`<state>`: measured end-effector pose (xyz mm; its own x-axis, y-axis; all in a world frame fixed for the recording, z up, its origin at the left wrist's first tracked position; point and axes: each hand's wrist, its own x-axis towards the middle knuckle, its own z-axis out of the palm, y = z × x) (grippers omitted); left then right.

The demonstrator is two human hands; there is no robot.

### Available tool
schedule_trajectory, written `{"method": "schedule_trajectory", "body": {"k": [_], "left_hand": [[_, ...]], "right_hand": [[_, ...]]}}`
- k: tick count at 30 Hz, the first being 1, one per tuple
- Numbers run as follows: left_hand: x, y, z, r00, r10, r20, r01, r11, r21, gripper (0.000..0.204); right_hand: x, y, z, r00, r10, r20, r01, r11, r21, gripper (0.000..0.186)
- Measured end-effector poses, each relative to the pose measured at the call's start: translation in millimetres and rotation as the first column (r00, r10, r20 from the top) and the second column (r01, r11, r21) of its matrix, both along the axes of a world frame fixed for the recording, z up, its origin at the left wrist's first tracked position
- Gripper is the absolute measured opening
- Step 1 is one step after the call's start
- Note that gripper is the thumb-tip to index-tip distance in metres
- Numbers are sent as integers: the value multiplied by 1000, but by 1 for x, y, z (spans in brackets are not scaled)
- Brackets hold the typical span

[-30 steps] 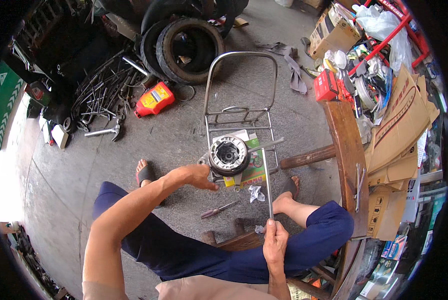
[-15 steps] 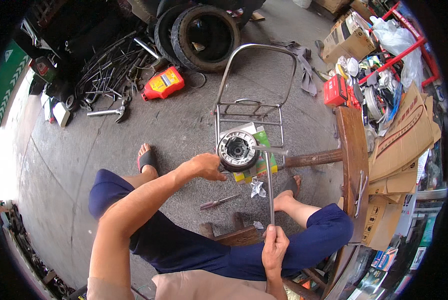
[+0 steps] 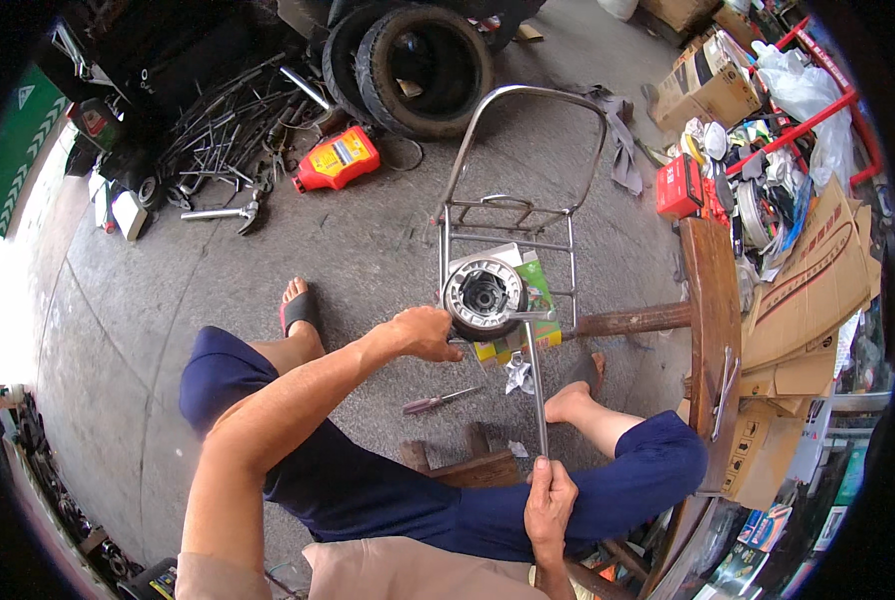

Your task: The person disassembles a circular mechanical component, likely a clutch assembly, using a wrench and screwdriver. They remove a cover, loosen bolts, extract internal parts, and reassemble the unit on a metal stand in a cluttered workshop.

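Wheel point(image 3: 485, 295) at the centre, left hand point(image 3: 428, 333) beside it

I see the wheel over the near end of a rack point(image 3: 574, 262), with a flat box point(image 3: 540, 287) beneath. The left hand is at the wheel's near left; the right hand point(image 3: 550, 500) sits lower in my feed, around the near end of a bar point(image 3: 538, 395) whose far end lies by the wheel's right. Before the wheel, I have a screwdriver point(image 3: 442, 400) left of a paper scrap point(image 3: 519, 376). Behind and left are tyres point(image 3: 433, 125), a jug point(image 3: 338, 158) in front of them, a hammer point(image 3: 230, 214) further left. On my right, wrenches point(image 3: 723, 395) lie on a bench point(image 3: 711, 310), cardboard point(image 3: 808, 280) beyond it.
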<state>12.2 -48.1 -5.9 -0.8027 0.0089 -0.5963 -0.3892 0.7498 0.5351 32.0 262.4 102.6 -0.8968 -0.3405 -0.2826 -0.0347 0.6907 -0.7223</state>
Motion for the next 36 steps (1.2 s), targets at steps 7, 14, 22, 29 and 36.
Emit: {"method": "schedule_trajectory", "body": {"k": [7, 14, 22, 29, 36], "left_hand": [[10, 22, 14, 1000, 9, -27, -14, 983, -183, 69], [19, 36, 18, 998, 3, 55, 10, 975, -221, 79], [20, 44, 9, 1000, -18, 20, 23, 948, -319, 68], [20, 47, 8, 999, -40, 9, 40, 922, -386, 53], [19, 46, 7, 999, -21, -25, 11, 936, -351, 51]], "right_hand": [[-3, -19, -5, 995, 83, 56, -77, 991, -111, 36], [-7, -31, -12, 990, 130, 58, -126, 989, -76, 40], [-15, -37, -22, 988, 135, 81, -130, 990, -58, 43], [-17, -40, -23, 984, 161, 82, -156, 986, -65, 41], [-19, -43, -21, 986, 157, 56, -152, 985, -85, 41]]}}
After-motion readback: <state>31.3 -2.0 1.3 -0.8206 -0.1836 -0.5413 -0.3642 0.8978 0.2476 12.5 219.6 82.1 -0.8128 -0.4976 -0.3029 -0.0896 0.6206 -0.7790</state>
